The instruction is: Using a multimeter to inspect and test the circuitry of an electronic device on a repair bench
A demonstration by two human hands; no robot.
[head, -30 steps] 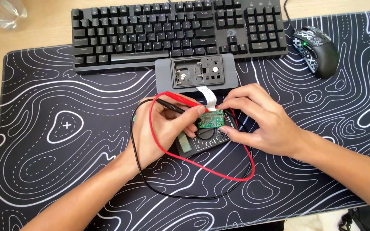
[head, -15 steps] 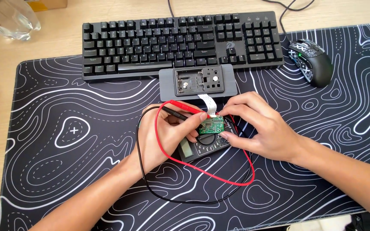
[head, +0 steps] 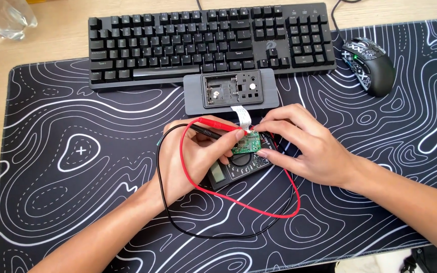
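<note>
Circuit board [head: 245, 143] between both hands (fingertips touching)

Multimeter [head: 238, 169] partly under both hands, clear glass [head: 3, 20] cut off at the surface's far-left corner.

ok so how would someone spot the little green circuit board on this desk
Start at the black keyboard along the top of the patterned desk mat, then drop to the grey opened case just below it. Below that, both hands pinch the green circuit board over a black multimeter; it is the only green thing there.
</note>
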